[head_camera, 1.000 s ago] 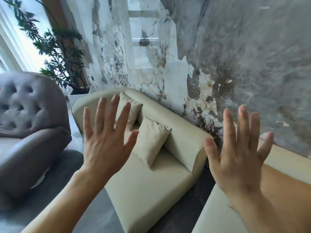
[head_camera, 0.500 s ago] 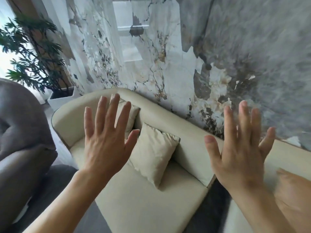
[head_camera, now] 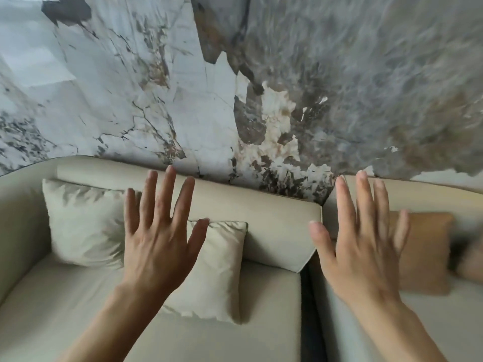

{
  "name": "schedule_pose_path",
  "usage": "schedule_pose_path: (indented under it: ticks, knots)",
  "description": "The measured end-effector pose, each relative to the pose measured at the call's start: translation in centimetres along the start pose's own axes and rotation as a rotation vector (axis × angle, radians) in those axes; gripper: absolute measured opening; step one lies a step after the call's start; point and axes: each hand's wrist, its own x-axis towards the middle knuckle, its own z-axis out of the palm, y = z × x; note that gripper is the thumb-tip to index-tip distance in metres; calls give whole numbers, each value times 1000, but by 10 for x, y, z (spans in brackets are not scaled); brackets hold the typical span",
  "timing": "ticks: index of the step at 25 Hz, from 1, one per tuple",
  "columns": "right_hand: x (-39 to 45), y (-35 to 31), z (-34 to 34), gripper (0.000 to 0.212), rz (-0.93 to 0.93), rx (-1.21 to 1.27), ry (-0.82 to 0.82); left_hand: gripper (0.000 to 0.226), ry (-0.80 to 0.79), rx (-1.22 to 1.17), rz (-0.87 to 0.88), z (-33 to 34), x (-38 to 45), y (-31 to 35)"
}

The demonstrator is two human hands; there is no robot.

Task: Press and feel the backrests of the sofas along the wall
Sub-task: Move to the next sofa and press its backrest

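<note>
Reaching toward the wall, the left hand (head_camera: 159, 246) and right hand (head_camera: 358, 254) hover with fingers spread, holding nothing — no press looks made yet, so both sofas remain. The cream backrest (head_camera: 261, 212) runs left to right along the marble wall (head_camera: 235, 87), facing the person; the second backrest (head_camera: 423, 195) sits just beside it, across a dark gap.

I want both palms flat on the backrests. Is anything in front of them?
Yes. Two cream cushions lean against the left backrest under the left hand; an orange cushion fronts the right backrest beside the right hand.
</note>
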Motion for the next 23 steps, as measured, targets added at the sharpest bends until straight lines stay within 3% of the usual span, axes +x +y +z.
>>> schedule_pose_path:
  ticks: [7, 16, 23]
  knots:
    - [4, 9, 94, 72, 95, -74, -86, 66, -68, -87, 140, 121, 15, 5]
    - [-42, 74, 332, 73, 84, -110, -256, 68, -187, -139, 218, 362, -22, 48]
    - [-21, 101, 483, 73, 99, -96, -277, 69, -227, -119, 256, 497, 8, 64]
